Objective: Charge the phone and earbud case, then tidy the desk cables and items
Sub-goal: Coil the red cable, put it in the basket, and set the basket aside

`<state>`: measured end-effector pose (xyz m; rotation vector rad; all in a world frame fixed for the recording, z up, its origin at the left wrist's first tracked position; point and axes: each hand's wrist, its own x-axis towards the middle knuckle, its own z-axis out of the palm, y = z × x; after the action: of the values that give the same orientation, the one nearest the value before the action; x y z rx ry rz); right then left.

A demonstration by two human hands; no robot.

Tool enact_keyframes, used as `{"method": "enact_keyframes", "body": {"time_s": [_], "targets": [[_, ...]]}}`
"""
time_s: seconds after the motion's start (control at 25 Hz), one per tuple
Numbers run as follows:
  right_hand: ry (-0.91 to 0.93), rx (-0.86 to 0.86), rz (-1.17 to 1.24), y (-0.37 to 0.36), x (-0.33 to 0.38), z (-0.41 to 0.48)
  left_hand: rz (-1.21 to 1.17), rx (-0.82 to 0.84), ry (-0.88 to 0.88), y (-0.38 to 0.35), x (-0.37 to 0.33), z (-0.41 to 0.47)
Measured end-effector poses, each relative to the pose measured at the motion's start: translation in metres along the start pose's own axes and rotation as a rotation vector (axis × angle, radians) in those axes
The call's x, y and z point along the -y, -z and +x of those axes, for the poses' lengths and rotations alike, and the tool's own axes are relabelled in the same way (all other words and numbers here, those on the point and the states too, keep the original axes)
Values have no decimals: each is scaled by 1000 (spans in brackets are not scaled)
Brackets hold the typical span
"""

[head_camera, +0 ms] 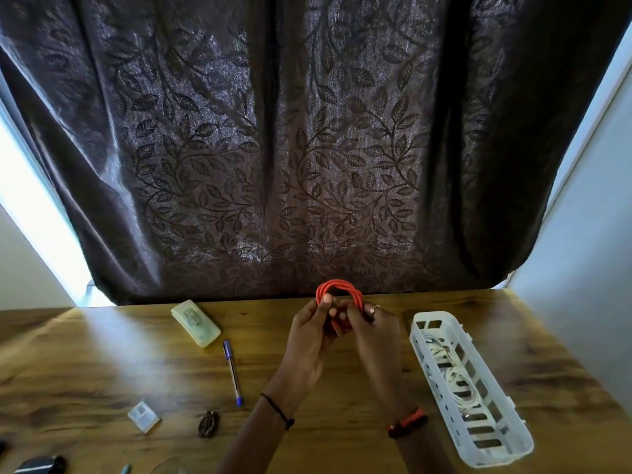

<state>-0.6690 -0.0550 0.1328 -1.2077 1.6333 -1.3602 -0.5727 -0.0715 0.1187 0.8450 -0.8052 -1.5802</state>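
Grips a coiled red cable (338, 294) above the wooden desk (102, 354), left hand (313, 336) pinching one side of the loops and right hand (371, 336) curled round the other, probably to stop the turns springing apart. Keeps it just left of the white slotted basket (513, 436), already stocked with white cables (451, 378) and likely its destination. Leaves pen (232, 371) and pale case (195, 323) loose further left.

Red cable (338, 291) coiled and gripped by left hand (313, 336) and right hand (371, 336) at centre, white basket (492, 436) with white cables (455, 378) at lower right, pen (233, 372) left of centre, wooden desk (102, 364) below, dark curtain (273, 148) above
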Motion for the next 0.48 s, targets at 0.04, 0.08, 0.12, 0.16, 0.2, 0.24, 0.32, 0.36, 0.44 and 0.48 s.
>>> {"method": "enact_keyframes", "body": {"time_s": [0.04,0.08,0.12,0.16,0.2,0.24,0.32,0.36,0.44,0.48], "targets": [[11,-10,-15,1,-1,0,109,-14,-6,1,1,1],[21,-16,-26,2,0,-1,213,-40,-15,1,1,2],[30,-15,-36,2,0,-1,293,-67,-34,1,2,3],[38,-9,-38,2,0,-1,361,-99,-55,2,3,4],[42,-6,-36,2,0,-1,421,-129,-73,2,3,5],[45,-5,-30,2,0,-1,472,-152,-91,3,4,7],[62,4,-20,1,-1,0,544,-163,-112,6,7,10],[76,22,-24,1,-2,1,556,-157,-104,8,8,11],[90,94,-12,3,-1,1,556,-142,-86,8,8,11],[72,145,27,6,-1,2,561,-138,-83,8,7,11]]}}
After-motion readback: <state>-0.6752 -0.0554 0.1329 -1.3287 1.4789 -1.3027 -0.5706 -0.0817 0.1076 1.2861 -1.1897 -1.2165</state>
